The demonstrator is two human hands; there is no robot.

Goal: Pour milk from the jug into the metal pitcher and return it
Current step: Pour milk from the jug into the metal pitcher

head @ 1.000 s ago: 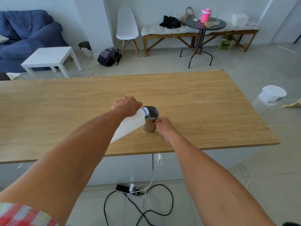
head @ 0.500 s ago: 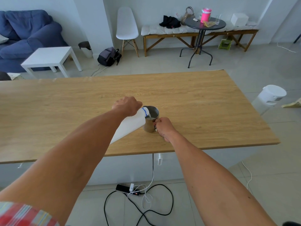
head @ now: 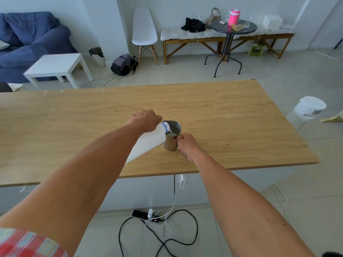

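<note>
my left hand grips the white jug, tipped with its mouth over the metal pitcher. my right hand pinches the pitcher's handle, near the wooden table's near edge.

The long wooden table is lying bare on the left, on the right and toward the far edge, so a hand is finding open passage there. Near the middle front, the tilted white plastic milk jug and the metal pitcher are standing in the way, touching each other.
</note>
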